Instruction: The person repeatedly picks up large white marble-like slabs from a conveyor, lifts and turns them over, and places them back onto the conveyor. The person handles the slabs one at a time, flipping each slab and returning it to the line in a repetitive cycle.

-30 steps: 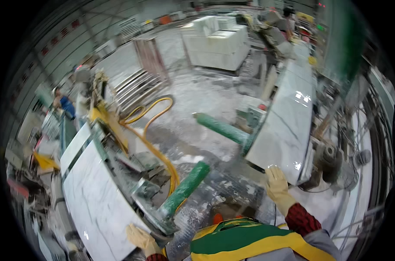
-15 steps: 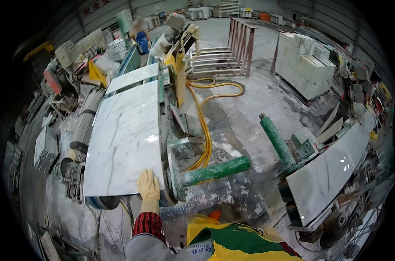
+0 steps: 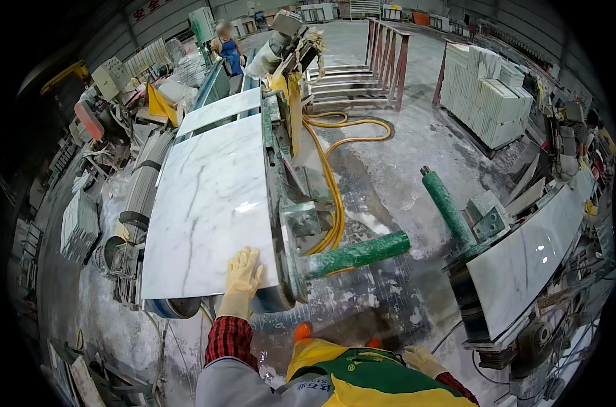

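My left hand (image 3: 243,279), in a pale yellow rubber glove with a red-and-black checked cuff, lies open on the near right corner of a polished white marble slab (image 3: 206,197) with grey veins. The fingers rest flat and slightly apart. That slab lies on a belt conveyor (image 3: 176,308), and a narrower white slab (image 3: 221,112) lies just beyond it. Down at the lower right, my right hand (image 3: 423,361) hangs beside my yellow-and-green apron (image 3: 369,376). It wears the same kind of glove, appears open and holds nothing that I can see.
Green rollers (image 3: 355,254) jut out right of the conveyor, near yellow hoses (image 3: 335,197) on the floor. Another marble slab (image 3: 525,264) lies on a second conveyor. Farther off stand a metal rack (image 3: 389,64), stacked slabs (image 3: 484,95) and a person in a blue apron (image 3: 230,54).
The scene has shifted right in view as my head turned. My left hand stays on the slab, its fingers slightly more spread. More of my right hand and my orange boots shows.
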`<state>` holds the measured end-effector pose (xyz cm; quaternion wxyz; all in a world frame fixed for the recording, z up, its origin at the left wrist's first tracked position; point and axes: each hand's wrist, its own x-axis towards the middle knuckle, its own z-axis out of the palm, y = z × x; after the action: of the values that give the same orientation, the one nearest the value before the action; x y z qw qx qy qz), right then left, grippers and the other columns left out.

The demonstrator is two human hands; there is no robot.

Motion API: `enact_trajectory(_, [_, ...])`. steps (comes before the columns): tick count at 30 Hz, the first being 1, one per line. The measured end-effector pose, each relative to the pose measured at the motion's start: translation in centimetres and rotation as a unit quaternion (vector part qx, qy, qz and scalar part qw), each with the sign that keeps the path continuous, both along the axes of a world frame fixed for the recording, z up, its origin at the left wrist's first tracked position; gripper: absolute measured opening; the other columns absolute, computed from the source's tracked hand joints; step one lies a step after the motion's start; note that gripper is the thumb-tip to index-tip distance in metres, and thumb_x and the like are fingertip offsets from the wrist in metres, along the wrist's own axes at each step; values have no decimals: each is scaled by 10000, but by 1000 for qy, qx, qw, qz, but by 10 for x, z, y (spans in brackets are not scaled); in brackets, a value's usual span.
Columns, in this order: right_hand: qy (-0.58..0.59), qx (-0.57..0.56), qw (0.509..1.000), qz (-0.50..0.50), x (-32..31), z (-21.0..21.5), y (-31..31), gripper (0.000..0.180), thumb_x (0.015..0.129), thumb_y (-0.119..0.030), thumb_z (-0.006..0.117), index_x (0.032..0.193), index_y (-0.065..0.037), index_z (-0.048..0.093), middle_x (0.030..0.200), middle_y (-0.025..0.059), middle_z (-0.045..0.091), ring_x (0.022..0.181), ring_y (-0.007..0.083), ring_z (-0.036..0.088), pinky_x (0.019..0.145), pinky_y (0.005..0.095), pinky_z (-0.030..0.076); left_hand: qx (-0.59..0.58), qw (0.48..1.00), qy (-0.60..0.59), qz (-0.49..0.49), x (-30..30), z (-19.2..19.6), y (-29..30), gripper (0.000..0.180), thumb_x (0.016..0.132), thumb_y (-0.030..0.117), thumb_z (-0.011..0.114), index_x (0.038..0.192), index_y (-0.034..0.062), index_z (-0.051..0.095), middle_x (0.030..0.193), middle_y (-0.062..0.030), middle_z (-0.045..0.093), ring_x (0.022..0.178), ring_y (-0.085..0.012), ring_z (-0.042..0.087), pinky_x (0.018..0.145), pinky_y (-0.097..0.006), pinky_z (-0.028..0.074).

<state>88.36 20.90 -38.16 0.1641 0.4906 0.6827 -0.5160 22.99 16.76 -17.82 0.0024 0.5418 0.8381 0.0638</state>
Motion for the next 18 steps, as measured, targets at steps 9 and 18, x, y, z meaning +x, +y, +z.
enact_trajectory(9, [-152, -137, 965, -163, -89, 34, -55, 626, 916, -143, 640, 1516, -109, 467, 1510, 104, 534, 1440, 222, 454, 1173, 336, 371, 30, 998, 52, -2, -157, -14, -54, 529, 985, 301, 564, 1489, 163, 488, 1552, -117, 479, 1426, -329, 431, 1174, -495, 313])
enact_trajectory(18, [71, 18, 994, -87, -314, 130, -71, 557, 967, -378, 611, 1403, -32, 586, 1327, 207, 664, 1210, 354, 642, 1009, 390, 492, 15, 991, 49, 121, -259, -28, -94, 521, 1045, 327, 483, 1545, 186, 439, 1620, -125, 401, 1481, -352, 365, 1237, -509, 225])
